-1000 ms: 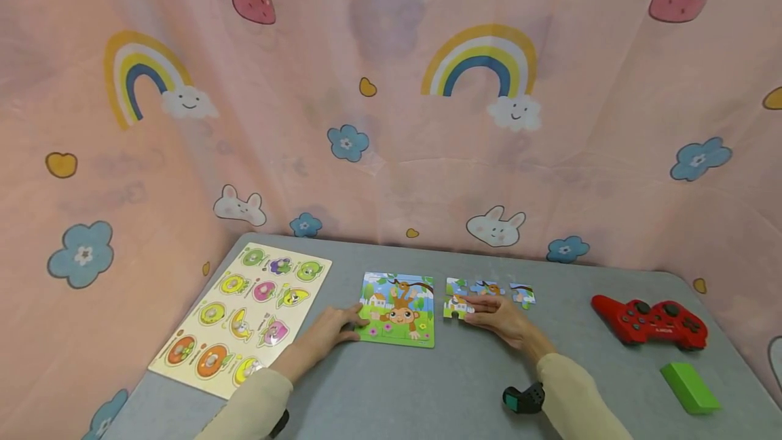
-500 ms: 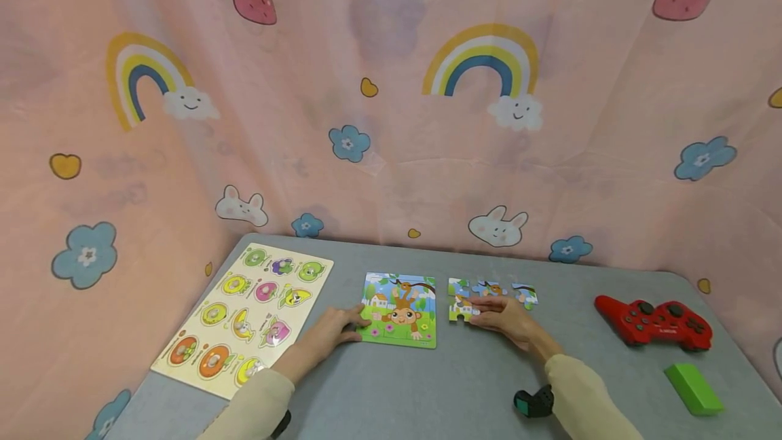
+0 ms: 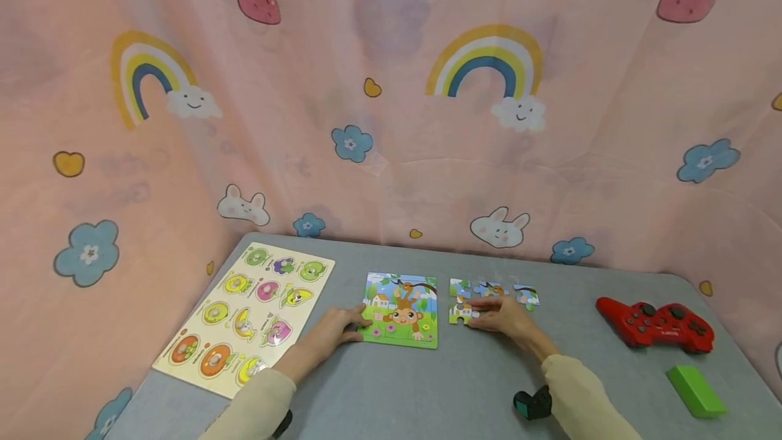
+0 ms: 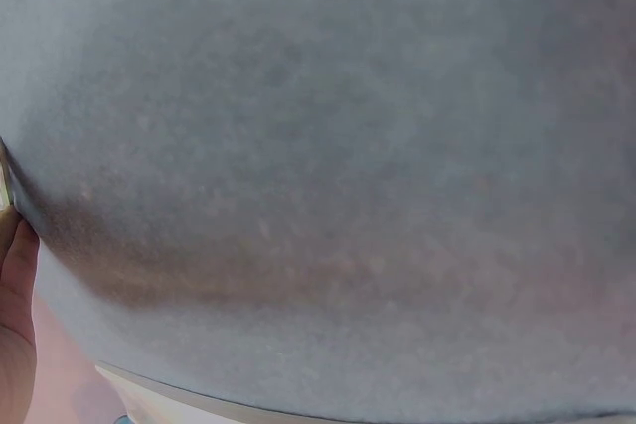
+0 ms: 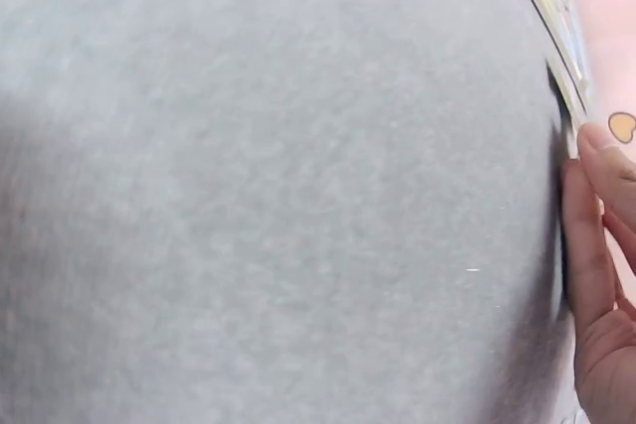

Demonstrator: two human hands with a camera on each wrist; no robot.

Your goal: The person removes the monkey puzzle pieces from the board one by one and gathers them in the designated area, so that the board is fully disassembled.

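A square monkey puzzle board [image 3: 397,331] lies on the grey table. My left hand [image 3: 330,331] rests at its left edge, index finger and thumb apart and their tips right at the edge. To the right of the board, my right hand [image 3: 504,318] pinches a jigsaw piece with a house on it [image 3: 459,311], fingers above and thumb below, hiding its right part. Just behind lie a blue-and-green piece [image 3: 459,287], a piece with a monkey's tail [image 3: 489,288] and a piece with a branch [image 3: 527,295]. The right wrist view shows the thumb and finger [image 5: 586,235] close together.
A fruit peg board [image 3: 244,311] lies at the left, close to the left forearm. At the right are a red game controller [image 3: 656,324] and a green block [image 3: 696,391]. A pink patterned curtain [image 3: 403,175] rises behind the grey table [image 3: 415,392].
The head view has shifted slightly. My right hand has stayed over the house piece with only a small movement, and my left hand has stayed at the puzzle board's edge.
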